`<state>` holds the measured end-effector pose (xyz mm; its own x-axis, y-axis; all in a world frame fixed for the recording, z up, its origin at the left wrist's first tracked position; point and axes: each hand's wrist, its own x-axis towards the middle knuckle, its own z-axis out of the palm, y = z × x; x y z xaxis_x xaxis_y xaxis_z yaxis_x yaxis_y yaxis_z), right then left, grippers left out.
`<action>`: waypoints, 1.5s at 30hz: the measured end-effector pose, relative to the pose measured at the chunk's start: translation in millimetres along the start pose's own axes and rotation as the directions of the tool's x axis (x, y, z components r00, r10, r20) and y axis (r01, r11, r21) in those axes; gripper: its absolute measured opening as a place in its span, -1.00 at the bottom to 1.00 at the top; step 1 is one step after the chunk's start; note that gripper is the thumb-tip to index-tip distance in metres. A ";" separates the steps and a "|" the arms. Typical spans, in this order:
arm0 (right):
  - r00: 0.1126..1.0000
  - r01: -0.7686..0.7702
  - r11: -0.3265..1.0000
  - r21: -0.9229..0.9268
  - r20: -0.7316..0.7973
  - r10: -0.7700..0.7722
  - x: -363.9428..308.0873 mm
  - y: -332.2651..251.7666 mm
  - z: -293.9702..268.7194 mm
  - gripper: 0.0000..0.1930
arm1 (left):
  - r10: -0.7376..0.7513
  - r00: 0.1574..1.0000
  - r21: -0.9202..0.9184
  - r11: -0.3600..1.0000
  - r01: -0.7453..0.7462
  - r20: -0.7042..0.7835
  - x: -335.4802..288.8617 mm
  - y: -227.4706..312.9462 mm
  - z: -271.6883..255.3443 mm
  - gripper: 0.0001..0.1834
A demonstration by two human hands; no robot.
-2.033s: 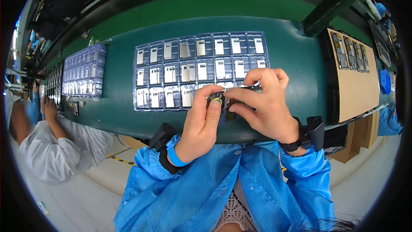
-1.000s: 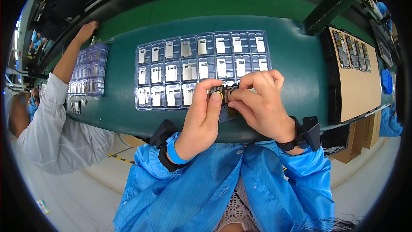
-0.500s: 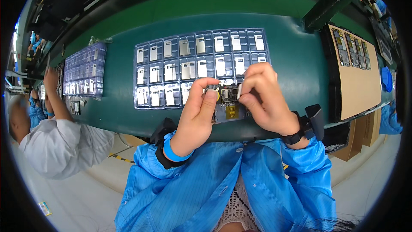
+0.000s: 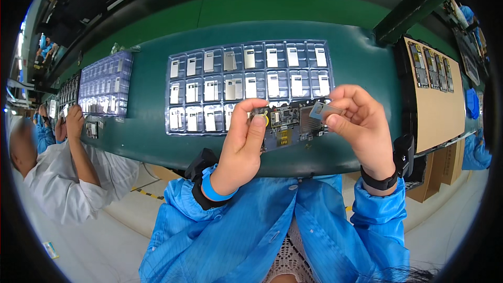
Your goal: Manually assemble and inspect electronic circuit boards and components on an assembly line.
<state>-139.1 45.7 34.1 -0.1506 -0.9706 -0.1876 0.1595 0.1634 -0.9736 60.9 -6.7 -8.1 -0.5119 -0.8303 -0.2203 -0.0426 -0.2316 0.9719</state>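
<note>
A dark circuit board (image 4: 285, 131) with a gold contact patch is gripped at its left end by my left hand (image 4: 244, 139), thumb on top. Between the thumb and fingers of my right hand (image 4: 361, 123) is a small metal shield cover (image 4: 318, 110) with a cut-out, tilted just over the board's right end. Whether the cover touches the board I cannot tell. Beyond both hands lies a clear plastic tray (image 4: 168, 97) whose compartments hold several silvery covers of the same kind, such as one cover (image 4: 249, 58) in the far row.
On the right, a tan board (image 4: 437, 107) carries several circuit boards (image 4: 433, 68) near a dark post (image 4: 414, 8). A blue bin (image 4: 472, 103) stands beyond it. To the left are another plastic tray (image 4: 104, 86) and a co-worker in white (image 4: 68, 183) with hands at the bench (image 4: 146, 105).
My right hand has moved right, turning the metal cover from edge-on to showing its flat face and uncovering the board's right end. The left hand keeps its hold. The co-worker's hands have shifted.
</note>
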 end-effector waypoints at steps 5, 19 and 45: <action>0.999 0.036 0.997 -0.073 0.005 -0.035 -1.1 4.4 10.7 -0.93 | -0.018 1.000 -0.200 0.980 0.013 -0.022 -1.5 3.0 9.4 -0.72; 0.996 0.007 0.978 -0.209 -0.086 -0.025 5.3 8.2 22.7 -0.90 | -0.022 0.999 -0.299 0.954 0.010 -0.039 -3.5 -0.8 14.1 -0.68; 0.984 0.007 0.990 -0.143 -0.176 -0.032 1.4 18.0 29.1 -0.92 | 0.027 0.999 -0.250 0.968 -0.020 0.024 -3.0 -1.9 13.5 -0.63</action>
<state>-108.1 42.1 20.1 -0.3249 -0.9292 -0.1760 0.0174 0.1802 -0.9835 50.9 3.1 -8.2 -0.5331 -0.8239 -0.1922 0.1834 -0.3343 0.9244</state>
